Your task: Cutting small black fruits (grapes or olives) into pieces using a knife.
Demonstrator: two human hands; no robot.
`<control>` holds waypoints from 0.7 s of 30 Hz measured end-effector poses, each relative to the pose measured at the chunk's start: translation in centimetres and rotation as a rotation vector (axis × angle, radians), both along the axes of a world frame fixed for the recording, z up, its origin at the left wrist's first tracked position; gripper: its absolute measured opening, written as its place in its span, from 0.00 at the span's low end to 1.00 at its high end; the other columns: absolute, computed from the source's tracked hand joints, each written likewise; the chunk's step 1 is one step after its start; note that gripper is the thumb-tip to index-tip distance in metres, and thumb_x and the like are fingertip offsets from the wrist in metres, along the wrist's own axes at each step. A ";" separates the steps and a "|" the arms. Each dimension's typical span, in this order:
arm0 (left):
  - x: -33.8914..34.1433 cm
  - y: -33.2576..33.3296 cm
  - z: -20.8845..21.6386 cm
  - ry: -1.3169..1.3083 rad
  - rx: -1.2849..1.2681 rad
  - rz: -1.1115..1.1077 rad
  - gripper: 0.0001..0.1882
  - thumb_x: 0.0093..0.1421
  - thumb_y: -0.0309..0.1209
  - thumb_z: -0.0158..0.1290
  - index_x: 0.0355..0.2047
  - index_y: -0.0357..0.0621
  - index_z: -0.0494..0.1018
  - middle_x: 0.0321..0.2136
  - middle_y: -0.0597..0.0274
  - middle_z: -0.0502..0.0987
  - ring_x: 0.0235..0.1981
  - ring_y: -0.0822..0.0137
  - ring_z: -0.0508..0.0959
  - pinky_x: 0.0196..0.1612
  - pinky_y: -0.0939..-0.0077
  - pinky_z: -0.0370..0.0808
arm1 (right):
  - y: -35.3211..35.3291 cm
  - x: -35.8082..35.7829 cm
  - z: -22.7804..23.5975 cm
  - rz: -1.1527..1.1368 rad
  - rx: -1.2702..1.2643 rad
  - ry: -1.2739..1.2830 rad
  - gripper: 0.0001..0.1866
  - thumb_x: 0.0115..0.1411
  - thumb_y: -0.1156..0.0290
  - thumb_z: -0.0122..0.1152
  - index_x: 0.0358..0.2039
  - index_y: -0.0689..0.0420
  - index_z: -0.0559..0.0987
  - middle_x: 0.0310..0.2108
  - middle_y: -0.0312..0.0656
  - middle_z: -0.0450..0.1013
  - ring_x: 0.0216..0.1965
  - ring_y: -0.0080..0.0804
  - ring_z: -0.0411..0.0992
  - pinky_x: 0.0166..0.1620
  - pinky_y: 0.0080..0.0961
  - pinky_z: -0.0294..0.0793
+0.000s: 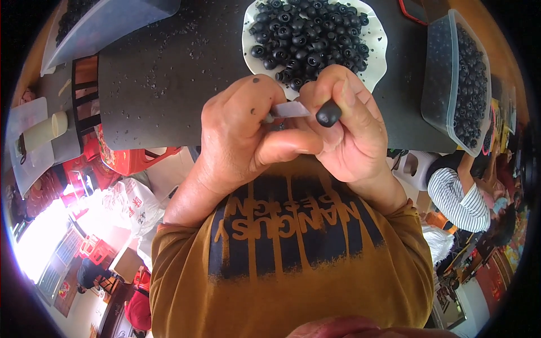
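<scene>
In front of my chest, both hands are raised and close together. My left hand (234, 127) is closed around a small flat metal blade (292, 109), its bright end sticking out toward the right. My left thumb stretches across below the blade. Between the fingertips of my right hand (360, 124) is a small black rounded cap-like piece (328, 113), its smooth end facing me. The blade's tip reaches close beside the piece; I cannot tell if they touch. Just beyond the hands, a white wavy-rimmed plate (378, 42) holds a heap of similar black pieces (307, 36).
Black crumbs (163, 70) litter the dark table (220, 56). A clear plastic tub (442, 73) of black pieces stands at the right, another tub (112, 25) at the far left. A red-edged dark object (414, 10) lies at the back right. Several people sit nearby, one in striped clothing (459, 200).
</scene>
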State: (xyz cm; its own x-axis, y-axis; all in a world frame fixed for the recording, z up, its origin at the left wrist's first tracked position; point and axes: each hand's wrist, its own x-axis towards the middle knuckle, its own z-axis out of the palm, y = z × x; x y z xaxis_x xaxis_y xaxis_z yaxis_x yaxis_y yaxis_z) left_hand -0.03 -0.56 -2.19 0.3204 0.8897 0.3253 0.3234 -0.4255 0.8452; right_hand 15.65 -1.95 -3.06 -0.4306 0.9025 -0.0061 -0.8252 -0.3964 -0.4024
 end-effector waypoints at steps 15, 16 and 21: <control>2.0 -0.3 0.5 -0.105 -0.150 0.065 0.30 0.56 0.58 0.42 0.20 0.38 0.63 0.15 0.65 0.62 0.17 0.72 0.62 0.21 0.80 0.57 | -1.6 3.8 3.5 -0.036 0.095 -0.453 0.10 0.59 0.66 0.51 0.31 0.61 0.70 0.22 0.32 0.65 0.21 0.14 0.59 0.25 0.12 0.58; 1.9 0.0 0.4 -0.087 -0.143 0.061 0.30 0.56 0.57 0.41 0.19 0.38 0.63 0.15 0.66 0.62 0.17 0.73 0.61 0.21 0.80 0.57 | -1.8 4.9 3.8 -0.168 0.203 -0.514 0.07 0.59 0.69 0.50 0.31 0.61 0.70 0.23 0.31 0.64 0.23 0.13 0.60 0.26 0.12 0.59; 1.5 -0.2 0.1 -0.037 -0.151 0.091 0.29 0.57 0.56 0.42 0.18 0.40 0.61 0.14 0.68 0.60 0.17 0.76 0.59 0.21 0.82 0.54 | -3.1 12.0 5.5 -1.158 0.441 -0.997 0.03 0.57 0.77 0.52 0.31 0.62 0.71 0.26 0.37 0.69 0.24 0.15 0.64 0.27 0.12 0.65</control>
State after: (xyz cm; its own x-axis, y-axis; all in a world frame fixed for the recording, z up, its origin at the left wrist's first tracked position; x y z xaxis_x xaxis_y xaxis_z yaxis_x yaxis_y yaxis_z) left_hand 1.44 -0.73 -2.09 0.2267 0.9540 0.1962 0.3226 -0.2636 0.9091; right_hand 27.62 -5.06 2.45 0.4770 0.7327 0.4854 0.0677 0.5201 -0.8514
